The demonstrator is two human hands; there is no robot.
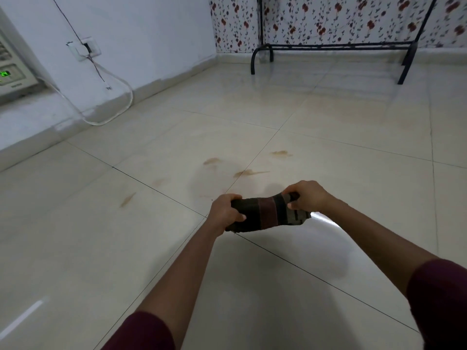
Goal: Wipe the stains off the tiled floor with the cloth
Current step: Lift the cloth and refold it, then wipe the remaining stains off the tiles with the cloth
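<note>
A dark striped cloth with a reddish band is stretched between both hands above the cream tiled floor. My left hand grips its left end and my right hand grips its right end. Several brown stains mark the tiles just beyond the cloth: one smear on the tile joint, one to its left, one to its right, and a streak farther left.
A black metal rack stands at the back against the flowered wall. A white cable loops onto the floor from a wall socket at left. An appliance with a green display sits at the far left.
</note>
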